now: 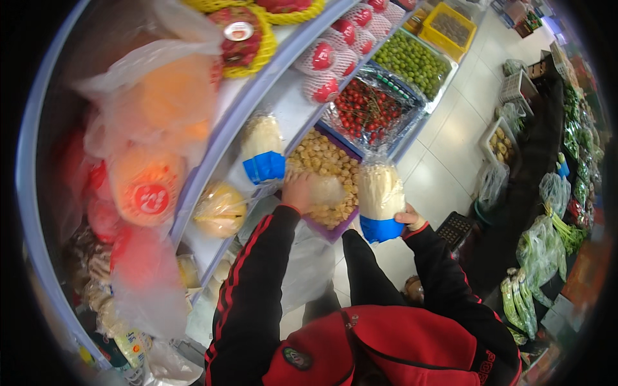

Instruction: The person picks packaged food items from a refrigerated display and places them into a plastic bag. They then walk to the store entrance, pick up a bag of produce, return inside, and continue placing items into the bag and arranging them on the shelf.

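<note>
My right hand (410, 218) grips the blue-wrapped lower end of a plastic-bagged bundle of pale enoki mushrooms (381, 198). A similar blue-banded pack (263, 147) stands on the white shelf, just above my left hand (298, 192). That hand reaches over a purple crate (333, 235) of small yellowish-brown fruits (318, 154); a pale, cloudy plastic piece lies beside its fingers. Whether the left fingers hold anything cannot be made out. Left of the hand, a round yellow fruit in clear wrap (220, 210) sits on the shelf.
Beyond the crate are a tray of red berries (369, 111), a tray of green fruits (410, 62) and net-wrapped fruits (323, 58). Bagged orange fruits (147, 186) fill the left shelf. Across the tiled aisle (434, 144), a black-edged stand holds bagged greens (543, 251).
</note>
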A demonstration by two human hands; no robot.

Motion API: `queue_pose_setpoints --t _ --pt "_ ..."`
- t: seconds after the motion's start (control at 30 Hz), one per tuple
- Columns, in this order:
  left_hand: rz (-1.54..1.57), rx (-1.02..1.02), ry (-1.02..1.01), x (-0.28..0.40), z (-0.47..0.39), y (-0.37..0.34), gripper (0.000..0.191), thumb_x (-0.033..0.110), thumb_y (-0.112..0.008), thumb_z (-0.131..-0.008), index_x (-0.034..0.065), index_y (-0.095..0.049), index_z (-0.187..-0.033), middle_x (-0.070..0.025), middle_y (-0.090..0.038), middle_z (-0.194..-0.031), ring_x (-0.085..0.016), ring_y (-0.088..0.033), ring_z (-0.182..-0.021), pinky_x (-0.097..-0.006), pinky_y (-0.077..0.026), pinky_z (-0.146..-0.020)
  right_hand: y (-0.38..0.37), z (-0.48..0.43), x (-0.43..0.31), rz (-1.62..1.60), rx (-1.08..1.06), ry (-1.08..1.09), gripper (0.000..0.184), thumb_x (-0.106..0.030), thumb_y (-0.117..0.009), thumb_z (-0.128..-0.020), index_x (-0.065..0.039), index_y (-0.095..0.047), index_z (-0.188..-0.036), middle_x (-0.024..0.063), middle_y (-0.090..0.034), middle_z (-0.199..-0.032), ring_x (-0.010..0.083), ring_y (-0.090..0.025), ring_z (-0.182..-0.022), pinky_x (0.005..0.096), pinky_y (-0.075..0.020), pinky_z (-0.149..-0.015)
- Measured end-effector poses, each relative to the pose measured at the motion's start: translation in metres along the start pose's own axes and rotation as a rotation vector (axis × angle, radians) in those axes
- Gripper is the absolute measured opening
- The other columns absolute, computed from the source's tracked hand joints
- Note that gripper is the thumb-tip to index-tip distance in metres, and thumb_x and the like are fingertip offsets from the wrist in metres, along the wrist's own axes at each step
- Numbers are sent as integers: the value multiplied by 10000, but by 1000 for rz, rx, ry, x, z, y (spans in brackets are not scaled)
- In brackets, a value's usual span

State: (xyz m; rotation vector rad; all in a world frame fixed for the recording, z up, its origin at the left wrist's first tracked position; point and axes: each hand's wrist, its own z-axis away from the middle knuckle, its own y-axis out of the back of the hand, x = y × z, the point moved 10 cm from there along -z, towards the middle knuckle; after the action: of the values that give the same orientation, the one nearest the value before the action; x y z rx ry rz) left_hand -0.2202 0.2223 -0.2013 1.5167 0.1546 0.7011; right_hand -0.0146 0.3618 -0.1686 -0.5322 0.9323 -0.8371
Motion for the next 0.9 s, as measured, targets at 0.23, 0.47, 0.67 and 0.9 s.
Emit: queue_pose_setpoints --t 0.23,0.47,0.67,0.9 --pt "1338 91 383 18 128 91 688 143 -776 -706 32 -481 -1317 -96 -608 -1218 -269 -594 -1111 -416 -468 -964 -70 40 -16 118 -62 114 975 -315 -794 -677 8 -303 -1455 194 -495 -1380 350 -502 -1254 478 -404 -1054" --pt "2309 216 323 57 309 155 778 182 -769 -705 35 -413 -1381 -117 -547 -1309 -261 -552 -1183 -420 -449 -1005 -187 78 75 61 -211 7 1053 -399 -840 -624 -47 -313 -1464 194 -486 -1389 358 -509 -1242 495 -406 -1050" --pt "2321 316 160 17 446 154 962 340 -827 -702 53 -302 -1455 -125 -489 -1373 -277 -482 -1268 -438 -409 -1055 -303 82 186 84 -381 -172 1013 -340 -832 -639 -41 -318 -1460 194 -490 -1386 351 -508 -1246 483 -392 -1064" --pt "2280 683 112 -27 552 186 805 282 -788 -776 8 -377 -1411 -115 -538 -1339 -249 -529 -1223 -403 -422 -1026 -389 84 273 272 -480 -337 996 -315 -823 -648 -39 -317 -1460 194 -490 -1387 348 -504 -1251 477 -388 -1069"
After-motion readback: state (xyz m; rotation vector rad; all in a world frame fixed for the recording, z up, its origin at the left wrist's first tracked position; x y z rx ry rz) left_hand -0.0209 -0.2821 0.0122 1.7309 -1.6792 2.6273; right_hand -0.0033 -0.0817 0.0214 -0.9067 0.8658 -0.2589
